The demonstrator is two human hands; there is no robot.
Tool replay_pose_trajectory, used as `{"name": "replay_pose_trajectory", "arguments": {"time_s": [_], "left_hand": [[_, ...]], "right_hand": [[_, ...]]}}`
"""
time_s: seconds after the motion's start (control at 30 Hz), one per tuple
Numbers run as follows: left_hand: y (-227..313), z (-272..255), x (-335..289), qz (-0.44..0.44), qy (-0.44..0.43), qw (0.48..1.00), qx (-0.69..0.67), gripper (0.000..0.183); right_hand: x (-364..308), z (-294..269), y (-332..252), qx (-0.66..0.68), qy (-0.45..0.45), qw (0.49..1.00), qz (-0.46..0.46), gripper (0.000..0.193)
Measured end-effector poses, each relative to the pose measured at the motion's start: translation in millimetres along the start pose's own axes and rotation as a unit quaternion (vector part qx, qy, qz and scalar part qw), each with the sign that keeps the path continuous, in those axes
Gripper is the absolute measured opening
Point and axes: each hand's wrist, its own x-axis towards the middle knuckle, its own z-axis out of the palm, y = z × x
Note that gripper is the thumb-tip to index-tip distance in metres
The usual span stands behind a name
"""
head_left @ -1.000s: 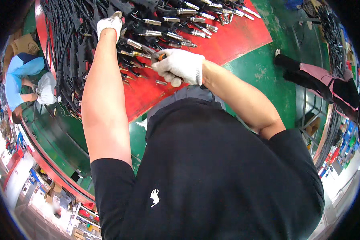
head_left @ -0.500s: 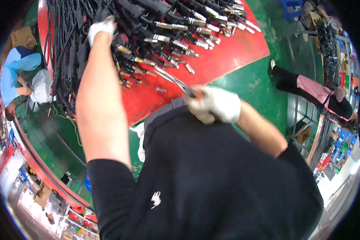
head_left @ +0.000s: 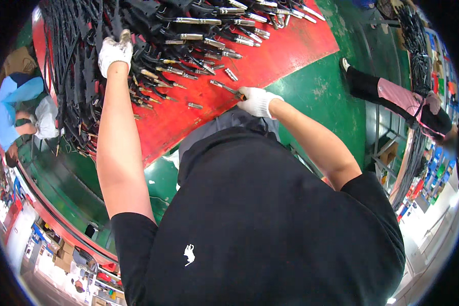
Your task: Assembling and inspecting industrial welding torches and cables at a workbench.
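My left hand [head_left: 116,55], in a white glove with stained fingertips, lies among black cables [head_left: 79,56] on the left part of the red table. Its fingers are bent inward; what they hold among the dark parts cannot be made out. My right hand [head_left: 257,101], also gloved, is closed round a metal hand tool [head_left: 228,88] with an orange handle, over the table's near edge. The tool's tip points left, close to a loose metal sleeve [head_left: 231,74]. Another short metal fitting [head_left: 195,105] lies nearer me. Cable ends with silver connectors [head_left: 198,21] spread across the far side.
The red tabletop [head_left: 296,48] ends in a straight edge above a green floor [head_left: 311,97]. A person in blue [head_left: 7,109] sits at the left beside a white bag [head_left: 47,118]. At the right stands a person with a pink apron [head_left: 395,99], near cable racks [head_left: 418,56].
My right hand has moved up toward the table, bringing the tool's tip down near the red surface. My left hand has shifted left and slightly nearer. The whole view has tilted a little.
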Motion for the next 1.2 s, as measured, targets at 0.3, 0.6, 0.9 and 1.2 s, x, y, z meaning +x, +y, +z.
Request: {"name": "replay_pose_trajectory", "arguments": {"time_s": [0.3, 0.6, 0.9, 1.2], "left_hand": [[-17.2, -12.4, -50.1, 0.125, 0.14, 0.969, -0.158, 0.054], [-13.8, 36.3, -133.6, -0.131, -0.069, 0.808, -0.57, 0.024], [-23.2, 62.1, -121.2, -0.233, -0.178, 0.748, -0.595, 0.044], [-8.0, 51.7, -119.6, -0.25, -0.166, 0.738, -0.604, 0.054]], "right_hand": [[-28.9, -22.5, 27.0, -0.048, 0.016, 0.999, 0.013, 0.037], [-14.1, -27.4, -35.1, 0.07, 0.032, 0.994, -0.082, 0.047], [13.3, -31.5, -91.5, 0.009, -0.034, 0.998, -0.05, 0.057], [29.7, -24.7, -78.3, 0.065, -0.02, 0.995, -0.073, 0.044]]}}
